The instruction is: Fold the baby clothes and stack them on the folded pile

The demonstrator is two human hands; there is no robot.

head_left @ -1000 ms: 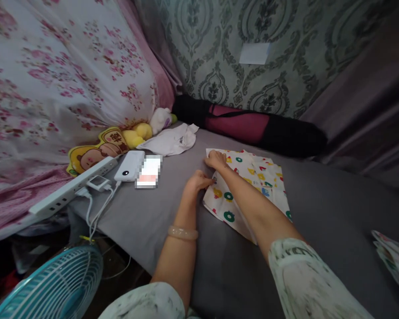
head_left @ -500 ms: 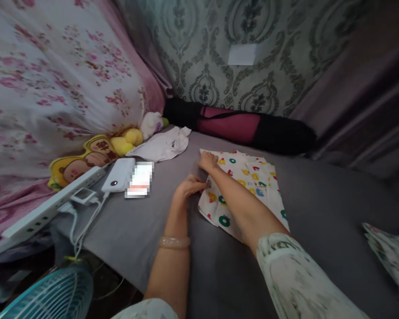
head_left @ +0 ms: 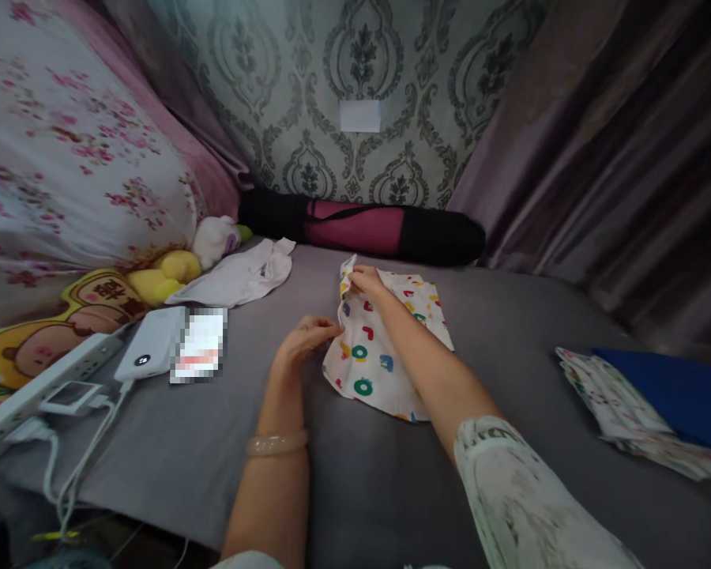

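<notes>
- Your right hand (head_left: 364,280) was closed on the top left corner of the printed cloth (head_left: 361,367), with that corner lifted off the bed (head_left: 509,316) and curling over.
- Your left hand (head_left: 305,336) had its fingers drawn in narrow, right at the cloth's left edge. I honestly couldn't tell if it was pinching or just pressing down. There was a bracelet (head_left: 276,444) on that wrist.
- The cloth itself lay mostly flat on the grey bed, right in the middle in front of you, partly under your right forearm.
- To me it looked like a fold was halfway through, with one corner up and the rest down. I'd say any next move needed that corner kept pinched and the left edge held steady so the layers didn't slide.
- Going outward on the left, there was a white garment (head_left: 242,276) near the cloth, then a power bank (head_left: 148,354) with a blurred-out thing just beside it, and a power strip (head_left: 35,383) with cables.
- Plush toys (head_left: 159,280) sat against the floral bedding (head_left: 65,158).
- A black and pink bag (head_left: 361,229) lay along the wall at the back.
- On the right, well apart from your hands, there was a folded stack (head_left: 604,395) with something blue (head_left: 675,395) beside it.
- Nothing was crowding the cloth, and only your own right arm lay across it.
</notes>
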